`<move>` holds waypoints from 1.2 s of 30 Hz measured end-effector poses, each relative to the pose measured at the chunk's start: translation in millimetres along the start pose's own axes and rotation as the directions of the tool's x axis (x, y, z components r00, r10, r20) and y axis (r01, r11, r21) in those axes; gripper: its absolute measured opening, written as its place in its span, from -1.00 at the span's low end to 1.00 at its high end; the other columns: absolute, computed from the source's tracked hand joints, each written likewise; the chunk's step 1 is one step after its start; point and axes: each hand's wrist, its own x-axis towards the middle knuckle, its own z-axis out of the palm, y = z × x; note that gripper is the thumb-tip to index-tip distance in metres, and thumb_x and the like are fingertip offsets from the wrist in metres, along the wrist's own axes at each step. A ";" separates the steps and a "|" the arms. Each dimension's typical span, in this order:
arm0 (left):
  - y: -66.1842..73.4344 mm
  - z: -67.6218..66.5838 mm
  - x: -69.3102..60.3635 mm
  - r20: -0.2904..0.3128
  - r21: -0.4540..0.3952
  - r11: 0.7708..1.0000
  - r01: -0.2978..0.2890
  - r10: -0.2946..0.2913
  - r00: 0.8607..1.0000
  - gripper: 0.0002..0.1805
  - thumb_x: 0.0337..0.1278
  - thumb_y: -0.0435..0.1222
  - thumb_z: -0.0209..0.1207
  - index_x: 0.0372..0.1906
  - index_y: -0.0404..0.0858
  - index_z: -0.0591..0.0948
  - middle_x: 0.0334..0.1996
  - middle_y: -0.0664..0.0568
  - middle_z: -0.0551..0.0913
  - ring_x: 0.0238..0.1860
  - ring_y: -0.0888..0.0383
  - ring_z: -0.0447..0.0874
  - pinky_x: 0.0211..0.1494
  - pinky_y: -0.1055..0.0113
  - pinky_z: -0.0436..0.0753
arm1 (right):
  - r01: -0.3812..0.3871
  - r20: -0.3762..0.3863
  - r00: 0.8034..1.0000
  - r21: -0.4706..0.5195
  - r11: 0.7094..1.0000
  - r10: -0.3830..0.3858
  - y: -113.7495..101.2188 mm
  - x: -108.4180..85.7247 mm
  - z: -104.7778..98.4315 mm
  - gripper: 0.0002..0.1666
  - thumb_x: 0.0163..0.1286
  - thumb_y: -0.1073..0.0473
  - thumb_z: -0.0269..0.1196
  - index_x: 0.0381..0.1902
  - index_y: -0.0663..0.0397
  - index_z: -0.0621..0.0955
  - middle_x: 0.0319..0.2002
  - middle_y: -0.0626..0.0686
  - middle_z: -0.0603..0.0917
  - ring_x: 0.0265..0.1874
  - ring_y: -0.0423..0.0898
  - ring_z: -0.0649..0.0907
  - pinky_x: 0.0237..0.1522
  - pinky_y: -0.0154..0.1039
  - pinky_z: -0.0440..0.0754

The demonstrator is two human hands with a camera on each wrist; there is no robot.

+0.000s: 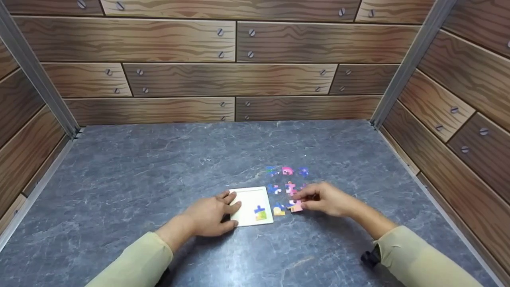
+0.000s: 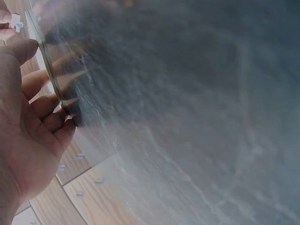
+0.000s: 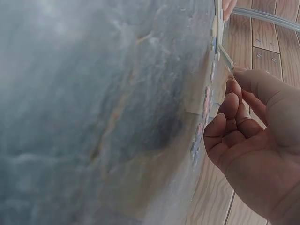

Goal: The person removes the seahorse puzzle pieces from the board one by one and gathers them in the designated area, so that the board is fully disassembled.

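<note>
A white puzzle tray point(image 1: 246, 203) lies on the table, with one blue, yellow and green puzzle piece point(image 1: 260, 213) in its lower right corner. My left hand point(image 1: 213, 215) rests on the tray's left side, fingers spread over its surface and thumb by the near edge. In the left wrist view, that hand point(image 2: 35, 108) touches the tray's edge. Between thumb and forefinger, my right hand point(image 1: 328, 199) pinches a pink and yellow puzzle piece point(image 1: 295, 206), tilted up in the right wrist view, where the other fingers of the hand point(image 3: 253, 126) are curled.
Several loose puzzle pieces lie in rows right of the tray, among them a pink one point(image 1: 287, 170), a blue one point(image 1: 304, 171) and a blue-yellow one point(image 1: 278, 209). Wood-patterned walls point(image 1: 179, 79) enclose the grey marbled table point(image 1: 159, 159) at the back and sides.
</note>
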 end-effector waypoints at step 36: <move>-0.4 0.3 -0.2 -0.006 -0.003 1.000 0.002 -0.002 1.000 -0.33 0.53 0.07 0.13 0.54 -0.18 0.50 0.56 -0.27 0.34 0.58 -0.22 0.27 0.46 -0.17 0.48 | -0.006 0.003 1.000 -0.066 0.998 0.007 15.2 -5.2 7.2 -0.68 0.47 0.20 0.41 0.14 0.10 0.80 0.06 0.07 0.81 0.06 0.00 0.75 0.17 -0.13 0.67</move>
